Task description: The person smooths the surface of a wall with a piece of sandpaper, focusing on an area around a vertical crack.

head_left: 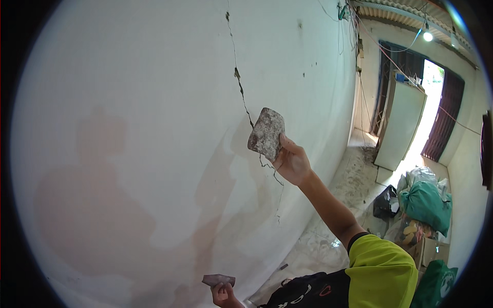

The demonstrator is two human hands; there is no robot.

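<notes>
A small flat scraper (218, 280) is pinched low down in the left hand (222, 295), while a mortar-crusted trowel (266, 134) is gripped in the raised right hand (292, 163) and held against the wall (154, 128). Paler patches appear filled below, but the crack (240, 87) above the trowel looks open, so the work seems partly done.

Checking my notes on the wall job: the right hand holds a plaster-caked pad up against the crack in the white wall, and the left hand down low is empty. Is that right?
Not quite. In the head view the left hand is not empty: it holds a small flat scraper-like piece. The rest stands: the right hand holds the plaster-caked pad at the crack in the white wall.
</notes>
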